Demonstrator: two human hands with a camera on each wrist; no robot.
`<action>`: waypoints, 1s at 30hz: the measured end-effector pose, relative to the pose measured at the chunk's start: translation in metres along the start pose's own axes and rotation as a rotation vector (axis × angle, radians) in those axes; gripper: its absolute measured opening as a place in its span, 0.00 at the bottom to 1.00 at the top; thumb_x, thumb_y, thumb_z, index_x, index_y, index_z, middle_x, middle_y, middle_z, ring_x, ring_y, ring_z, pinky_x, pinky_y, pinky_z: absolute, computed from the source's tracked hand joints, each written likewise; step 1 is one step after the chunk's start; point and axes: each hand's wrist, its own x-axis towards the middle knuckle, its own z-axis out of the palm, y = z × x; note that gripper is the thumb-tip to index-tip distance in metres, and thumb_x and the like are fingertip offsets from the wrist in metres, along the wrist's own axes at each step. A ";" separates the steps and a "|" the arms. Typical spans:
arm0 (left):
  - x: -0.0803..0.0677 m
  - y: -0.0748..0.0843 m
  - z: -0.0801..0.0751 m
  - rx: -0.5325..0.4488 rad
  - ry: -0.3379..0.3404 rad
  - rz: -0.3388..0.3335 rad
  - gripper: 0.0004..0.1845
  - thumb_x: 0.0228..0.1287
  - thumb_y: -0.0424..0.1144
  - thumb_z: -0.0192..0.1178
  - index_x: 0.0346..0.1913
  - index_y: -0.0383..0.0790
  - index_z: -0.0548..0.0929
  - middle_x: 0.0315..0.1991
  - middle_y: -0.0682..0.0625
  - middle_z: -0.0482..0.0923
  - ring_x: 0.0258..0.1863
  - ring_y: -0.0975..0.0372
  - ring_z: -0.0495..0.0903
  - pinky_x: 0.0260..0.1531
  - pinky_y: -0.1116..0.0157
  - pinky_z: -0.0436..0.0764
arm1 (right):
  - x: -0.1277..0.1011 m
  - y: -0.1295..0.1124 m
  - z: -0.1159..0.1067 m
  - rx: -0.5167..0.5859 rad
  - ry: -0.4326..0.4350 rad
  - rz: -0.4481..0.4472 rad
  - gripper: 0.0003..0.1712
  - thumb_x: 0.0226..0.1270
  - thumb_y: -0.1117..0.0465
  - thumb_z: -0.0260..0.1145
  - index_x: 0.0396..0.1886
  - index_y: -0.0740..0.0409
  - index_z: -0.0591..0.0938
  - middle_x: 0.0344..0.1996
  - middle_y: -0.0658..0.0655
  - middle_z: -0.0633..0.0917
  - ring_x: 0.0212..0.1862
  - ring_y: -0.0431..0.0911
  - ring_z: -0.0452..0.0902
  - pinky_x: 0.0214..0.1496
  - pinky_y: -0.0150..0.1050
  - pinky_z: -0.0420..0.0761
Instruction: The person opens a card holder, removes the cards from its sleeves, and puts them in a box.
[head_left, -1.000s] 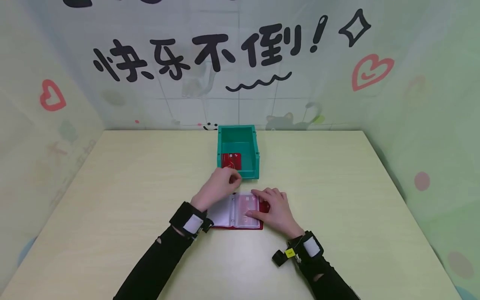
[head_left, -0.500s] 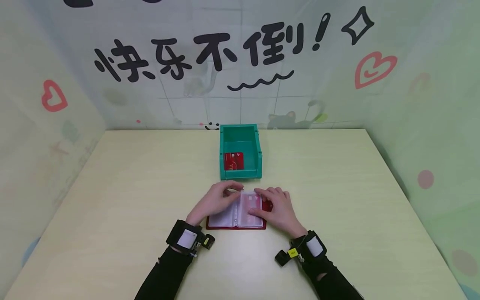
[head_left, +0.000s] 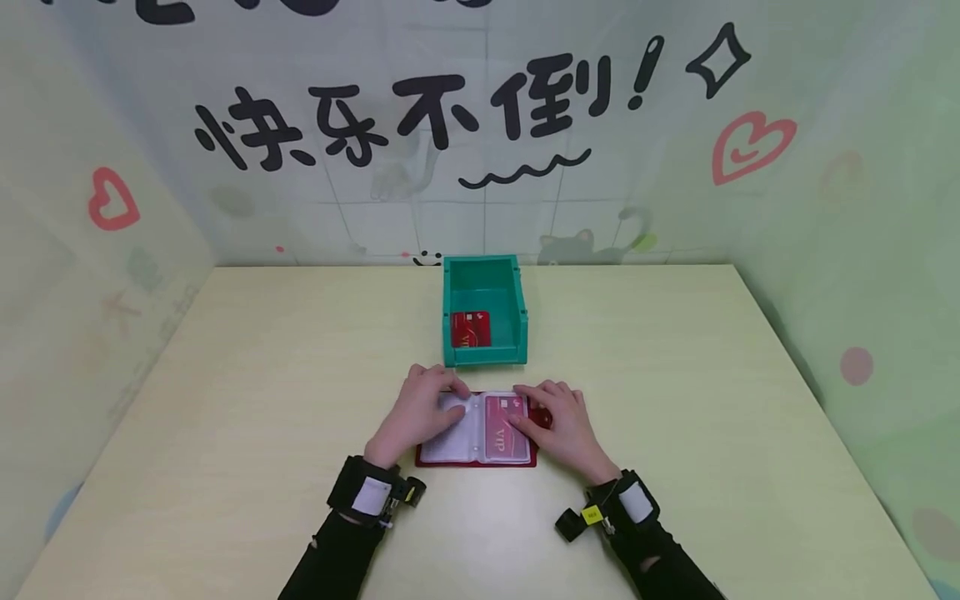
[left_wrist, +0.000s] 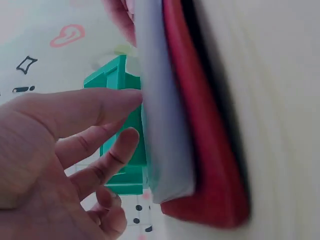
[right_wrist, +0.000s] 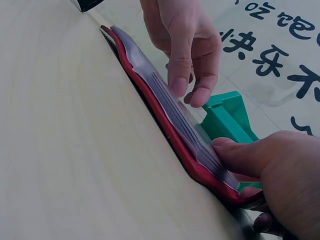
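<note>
A red card holder (head_left: 454,448) with clear plastic sleeves lies spread on the table. A pink-looking VIP card (head_left: 498,443) shows through its right-hand sleeve. My right hand (head_left: 564,427) grips the holder's right edge, thumb on the sleeves and fingers curled at the red cover (right_wrist: 167,135). Over the left page is my left hand (head_left: 415,410), its thumb (left_wrist: 112,106) touching the plastic while the other fingers stand loosely spread at the top edge. Behind the holder, a green bin (head_left: 486,357) contains a red VIP card (head_left: 471,330).
The pale wooden table (head_left: 300,375) extends on both sides of the holder. A printed wall sheet (head_left: 337,217) stands right behind the bin, and more printed sheets rise at left and right. Each wrist wears a black camera strap.
My left hand has come back from the bin's front edge onto the holder's left page. The card under the right sleeve shows more clearly. My right hand keeps its grip.
</note>
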 end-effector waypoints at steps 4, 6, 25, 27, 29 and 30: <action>-0.004 0.010 0.004 0.017 -0.037 0.003 0.06 0.62 0.30 0.67 0.41 0.39 0.88 0.44 0.45 0.82 0.45 0.56 0.73 0.48 0.58 0.79 | -0.001 0.001 0.001 -0.006 0.008 0.000 0.28 0.61 0.50 0.74 0.61 0.52 0.83 0.39 0.52 0.83 0.47 0.45 0.71 0.52 0.45 0.65; -0.005 0.015 0.007 -0.009 -0.055 -0.001 0.06 0.65 0.31 0.66 0.44 0.37 0.88 0.40 0.46 0.81 0.39 0.59 0.74 0.43 0.63 0.80 | -0.001 0.000 0.001 -0.003 0.012 0.004 0.28 0.60 0.50 0.75 0.60 0.52 0.83 0.38 0.52 0.82 0.46 0.44 0.70 0.51 0.44 0.64; -0.002 0.016 0.016 -0.196 0.005 -0.126 0.09 0.66 0.37 0.67 0.45 0.37 0.89 0.39 0.45 0.89 0.34 0.61 0.82 0.38 0.65 0.83 | -0.001 -0.006 0.002 -0.063 -0.007 0.074 0.32 0.58 0.46 0.76 0.61 0.50 0.82 0.41 0.54 0.79 0.48 0.46 0.67 0.50 0.44 0.64; -0.001 0.015 0.016 -0.211 -0.001 -0.144 0.09 0.66 0.38 0.67 0.44 0.37 0.90 0.38 0.46 0.89 0.35 0.61 0.82 0.37 0.65 0.83 | -0.001 -0.006 0.003 -0.064 -0.010 0.079 0.32 0.59 0.46 0.76 0.61 0.50 0.82 0.41 0.54 0.79 0.48 0.46 0.67 0.49 0.43 0.64; 0.000 0.013 0.015 -0.226 -0.011 -0.159 0.09 0.66 0.38 0.67 0.43 0.38 0.90 0.37 0.46 0.89 0.35 0.61 0.82 0.37 0.65 0.82 | -0.001 -0.007 0.003 -0.064 -0.013 0.085 0.32 0.59 0.45 0.75 0.61 0.50 0.82 0.41 0.53 0.79 0.48 0.46 0.66 0.49 0.43 0.63; 0.001 0.013 0.015 -0.234 -0.019 -0.167 0.09 0.66 0.39 0.67 0.44 0.38 0.90 0.37 0.47 0.89 0.35 0.61 0.82 0.37 0.66 0.81 | -0.001 -0.007 0.003 -0.065 -0.014 0.086 0.32 0.59 0.45 0.75 0.61 0.50 0.82 0.41 0.53 0.79 0.47 0.46 0.66 0.49 0.43 0.63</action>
